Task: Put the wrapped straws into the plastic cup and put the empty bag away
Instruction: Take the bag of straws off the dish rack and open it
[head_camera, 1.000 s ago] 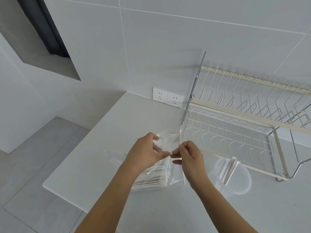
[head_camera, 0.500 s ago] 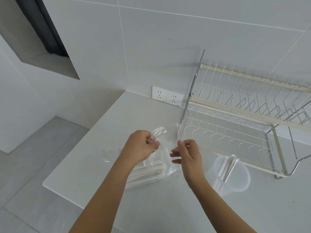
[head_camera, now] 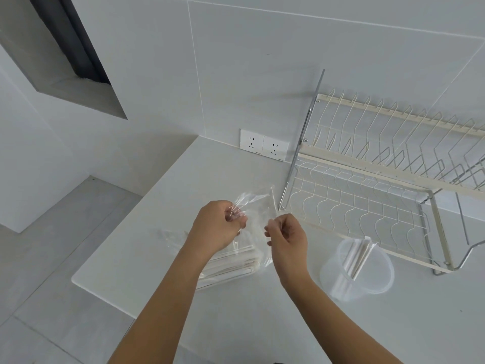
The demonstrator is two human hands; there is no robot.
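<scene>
- While you pull the mouth of the clear crinkly plastic bag apart, the step in hand looks like opening it; the wrapped white paper straws lie bundled inside, on the white counter.
- Your left hand is pinched closed on one edge of the film.
- Your right hand is curled closed on the opposite edge (contact partly hidden).
- Next, reach in and carry straws to the translucent plastic cup, right of the bag, which already has a few.

No text, brand or number can be read anywhere in this view. The clear bag and the plastic cup carry no print that shows — the wrapped straws also look plain. The wall sockets show only their pin holes — no lettering.
</scene>
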